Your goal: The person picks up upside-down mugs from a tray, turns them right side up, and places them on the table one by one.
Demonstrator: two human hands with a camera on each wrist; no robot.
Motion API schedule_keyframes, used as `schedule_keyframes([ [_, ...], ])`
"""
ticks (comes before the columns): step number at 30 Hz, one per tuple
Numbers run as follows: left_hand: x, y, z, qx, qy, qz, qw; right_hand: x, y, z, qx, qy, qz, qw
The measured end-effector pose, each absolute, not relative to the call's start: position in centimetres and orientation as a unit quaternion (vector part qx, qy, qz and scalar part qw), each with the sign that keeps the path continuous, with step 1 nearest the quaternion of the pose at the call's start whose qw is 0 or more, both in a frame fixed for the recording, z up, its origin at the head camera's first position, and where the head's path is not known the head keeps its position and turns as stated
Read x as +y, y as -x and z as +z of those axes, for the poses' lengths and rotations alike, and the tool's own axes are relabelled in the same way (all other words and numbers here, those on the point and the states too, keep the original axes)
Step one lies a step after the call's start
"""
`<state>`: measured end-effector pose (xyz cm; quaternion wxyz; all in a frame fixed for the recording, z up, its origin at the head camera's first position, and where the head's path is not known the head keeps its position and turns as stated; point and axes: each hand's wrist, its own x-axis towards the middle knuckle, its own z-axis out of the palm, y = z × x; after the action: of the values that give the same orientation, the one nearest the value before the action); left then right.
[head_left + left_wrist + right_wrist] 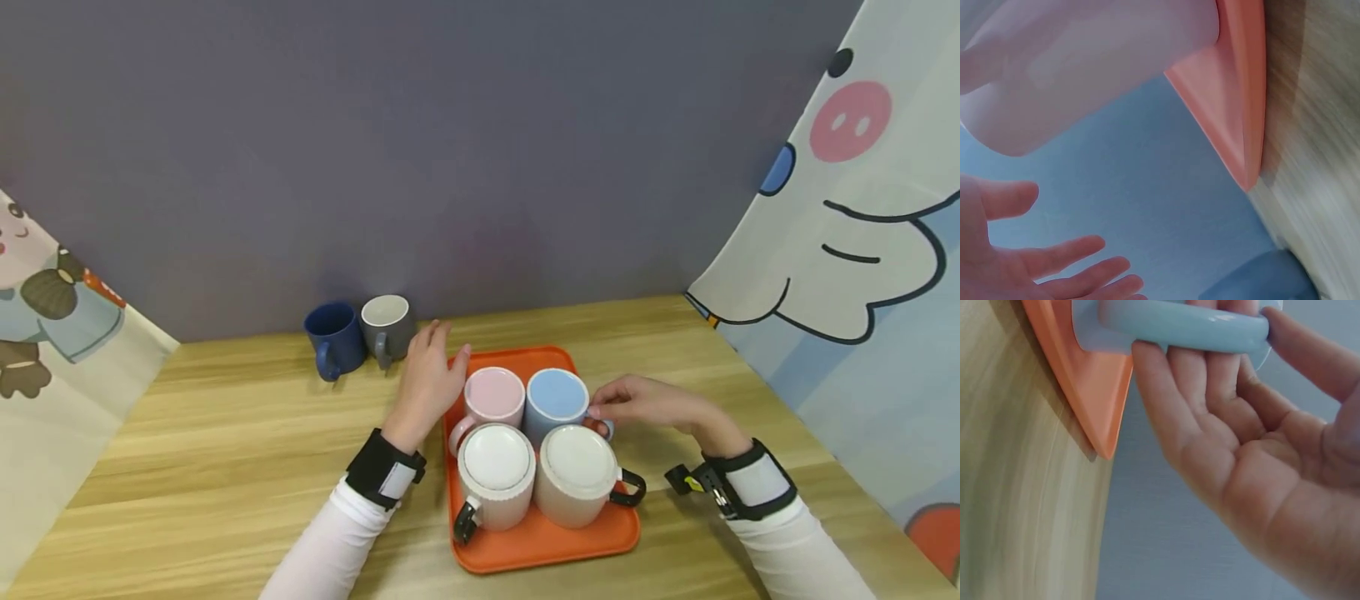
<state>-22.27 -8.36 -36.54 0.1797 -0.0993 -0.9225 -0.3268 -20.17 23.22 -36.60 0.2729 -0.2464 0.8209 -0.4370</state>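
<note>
Four upside-down mugs stand on an orange tray (547,546): a pink mug (495,393), a blue mug (557,394) and two whitish mugs (497,479) (578,475) with black handles in front. My right hand (652,406) grips the blue mug's handle; in the right wrist view the hand (1254,437) has its fingers curled through the light blue handle (1185,325). My left hand (429,385) is spread beside the tray's left edge, near the pink mug, holding nothing. The left wrist view shows the hand (1041,256) apart from the pink mug (1085,69).
At the back left, left of my left hand, a dark blue mug (335,340) and a grey mug (388,329) stand upright on the wooden table (247,450). A grey wall (450,150) rises behind, with printed cloths at both sides.
</note>
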Motion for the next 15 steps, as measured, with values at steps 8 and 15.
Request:
schedule_keyframes([
  [8,-8.34,22.42,-36.72,-0.923,0.096,-0.323,0.186,23.17,20.39,-36.87,0.802,0.249,-0.456,0.294],
  [15,-8.36,22.41,-36.78,-0.924,0.096,-0.324,0.178,23.27,20.60,-37.11,0.795,0.270,-0.451,0.303],
])
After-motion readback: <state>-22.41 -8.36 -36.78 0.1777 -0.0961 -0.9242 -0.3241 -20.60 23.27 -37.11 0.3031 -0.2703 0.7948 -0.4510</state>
